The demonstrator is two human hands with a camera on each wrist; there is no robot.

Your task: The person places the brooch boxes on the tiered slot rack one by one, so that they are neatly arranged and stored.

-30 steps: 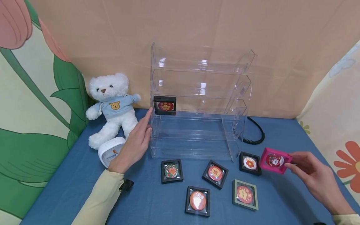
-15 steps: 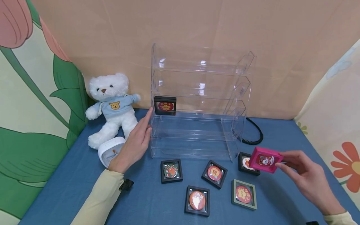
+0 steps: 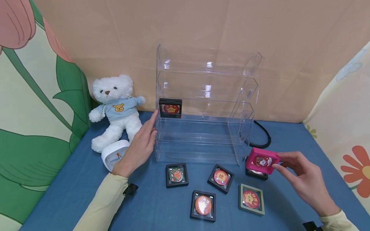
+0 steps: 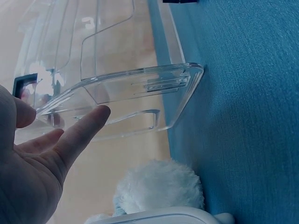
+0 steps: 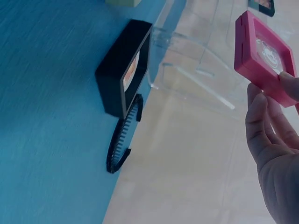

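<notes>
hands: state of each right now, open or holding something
Left hand: open, at the side of the clear rack.
Right hand: closed, holding the pink framed badge.

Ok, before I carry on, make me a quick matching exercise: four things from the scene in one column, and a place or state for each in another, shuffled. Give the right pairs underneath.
Column 1
1. Pink case
2. Teddy bear
3. Sage-green case
4. Clear rack

Column 2
A. Has a black case on one tier
B. Lies flat on the blue cloth
C. Held by the right hand
D. Wears a light blue top

Right pairs: 1-C, 2-D, 3-B, 4-A
</notes>
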